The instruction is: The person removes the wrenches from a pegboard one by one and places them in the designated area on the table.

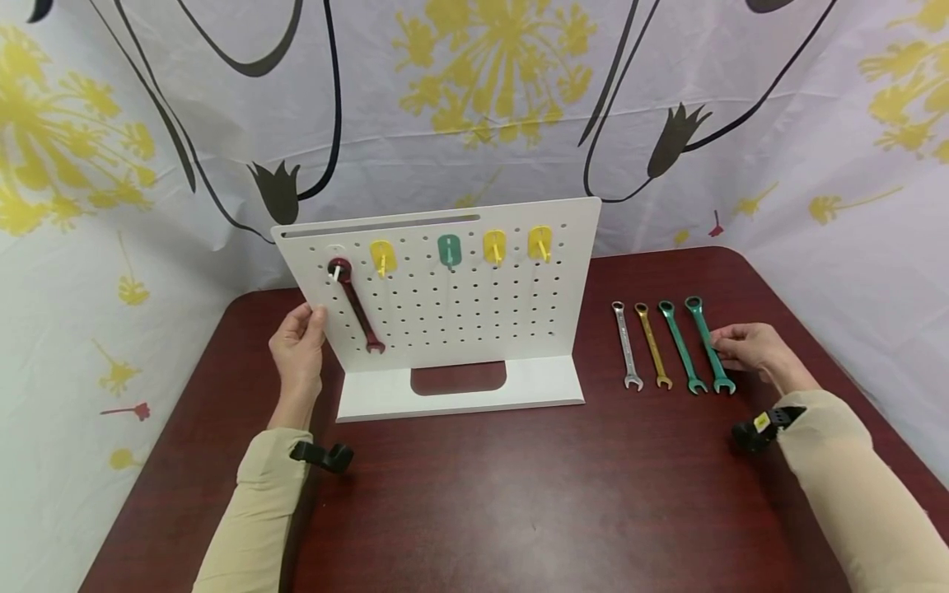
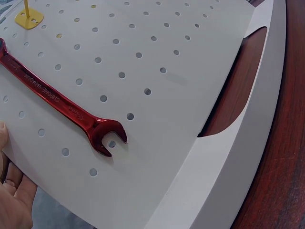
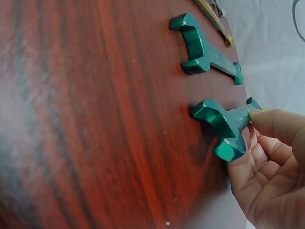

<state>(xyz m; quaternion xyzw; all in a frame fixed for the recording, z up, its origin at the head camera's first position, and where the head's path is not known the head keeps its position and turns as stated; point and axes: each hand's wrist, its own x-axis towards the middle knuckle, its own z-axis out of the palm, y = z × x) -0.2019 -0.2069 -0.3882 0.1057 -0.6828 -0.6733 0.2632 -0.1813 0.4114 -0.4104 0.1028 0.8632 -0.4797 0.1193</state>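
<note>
My left hand (image 1: 298,350) grips the left edge of a white pegboard (image 1: 445,317), thumb on its front. A red combination wrench (image 1: 359,309) hangs by its ring end from the board's leftmost hook, open jaw downward; the left wrist view shows that red wrench (image 2: 57,98) close up. At the right of the table, my right hand (image 1: 756,350) pinches the outermost green wrench (image 1: 709,346). In the right wrist view the thumb (image 3: 276,125) presses on its shank, just behind the open jaw. A second green wrench (image 1: 682,346) lies beside it, untouched.
Left of the green wrenches lie a gold wrench (image 1: 653,346) and a silver wrench (image 1: 625,346). Bare hooks stand along the board: a yellow hook (image 1: 383,258), a green hook (image 1: 449,250) and two more yellow ones. Patterned fabric (image 1: 474,99) hangs behind the dark table (image 1: 534,494).
</note>
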